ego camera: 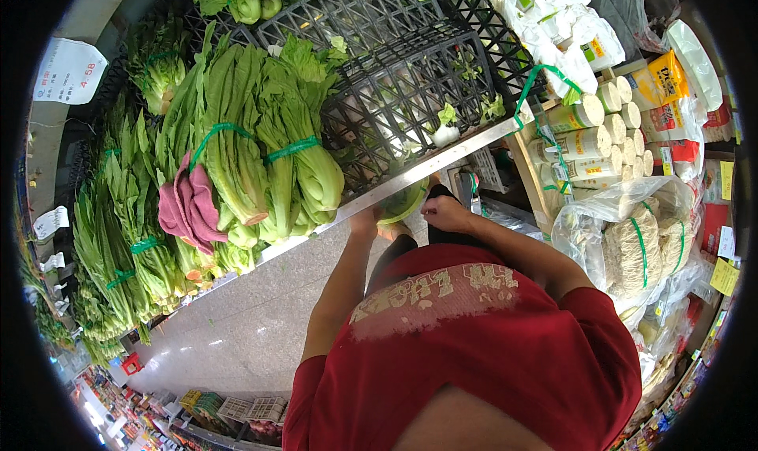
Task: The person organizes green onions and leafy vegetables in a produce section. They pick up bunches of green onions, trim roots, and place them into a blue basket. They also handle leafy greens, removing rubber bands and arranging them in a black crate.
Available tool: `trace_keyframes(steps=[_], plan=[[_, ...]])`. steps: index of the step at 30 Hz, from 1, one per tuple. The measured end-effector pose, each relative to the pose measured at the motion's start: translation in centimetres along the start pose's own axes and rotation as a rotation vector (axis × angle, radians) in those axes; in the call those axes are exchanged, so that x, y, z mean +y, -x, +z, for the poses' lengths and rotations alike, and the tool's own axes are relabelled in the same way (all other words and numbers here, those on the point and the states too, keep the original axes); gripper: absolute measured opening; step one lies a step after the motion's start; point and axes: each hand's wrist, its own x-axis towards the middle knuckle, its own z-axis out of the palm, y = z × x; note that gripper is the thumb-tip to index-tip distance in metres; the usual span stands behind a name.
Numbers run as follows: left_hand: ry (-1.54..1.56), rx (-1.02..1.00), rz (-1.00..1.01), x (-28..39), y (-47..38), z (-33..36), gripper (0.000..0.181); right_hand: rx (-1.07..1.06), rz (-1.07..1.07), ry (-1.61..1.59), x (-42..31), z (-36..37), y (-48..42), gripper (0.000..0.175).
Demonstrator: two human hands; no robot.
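In front of my body, my left hand [363,221] reaches down by the metal edge strip [414,173] of the vegetable stand. Its fingers are mostly hidden by that strip. Close beside it is a yellow-green plastic basin [408,205], partly covered by the stand; whether the hand grips its rim is unclear. My right hand [445,213] is to the right of the basin, over a dark trouser leg, with its fingers curled and nothing visible in them. Bundles of leafy lettuce [234,137], tied with green tape, lie on the stand, and a pink cloth [192,208] rests against them.
Black plastic crates [379,66] with leaf scraps stand behind the strip. Rolled dried noodles [580,143] and bagged noodle bundles [628,255] fill the right-hand side. Tiled floor [249,327] stretches to the left. White price cards [71,72] hang at the far left.
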Motion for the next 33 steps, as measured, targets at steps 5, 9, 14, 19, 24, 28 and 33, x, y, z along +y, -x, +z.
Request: trace_keyframes(steps=[5,9,14,19,24,28,33], plan=[[-0.069,-0.169,0.120,-0.5,1.2,0.0,0.013,0.050,-0.040,-0.224,-2.5,3.0,-3.8,0.013],[0.244,-0.181,-0.124,2.9,3.9,2.0,0.020,0.062,0.031,-0.293,-2.1,5.4,-6.6,0.016],[0.237,-0.257,-0.143,4.4,5.8,3.3,0.022,-0.021,0.162,-0.461,-1.6,5.9,-7.5,0.013],[0.232,-0.204,-0.168,3.0,5.1,1.4,0.017,0.087,0.163,-0.290,-3.2,4.5,-6.4,0.012],[0.013,-0.029,-0.073,2.8,5.1,0.1,0.006,0.101,0.152,-0.419,-2.0,5.0,-6.5,0.018],[-0.522,0.026,0.304,-0.1,3.1,-1.0,0.009,0.116,0.081,-0.301,-2.4,5.2,-6.3,0.021],[-0.889,0.014,0.685,-0.2,2.3,-0.3,0.011,0.100,-0.014,-0.141,-3.0,5.0,-5.9,0.021]])
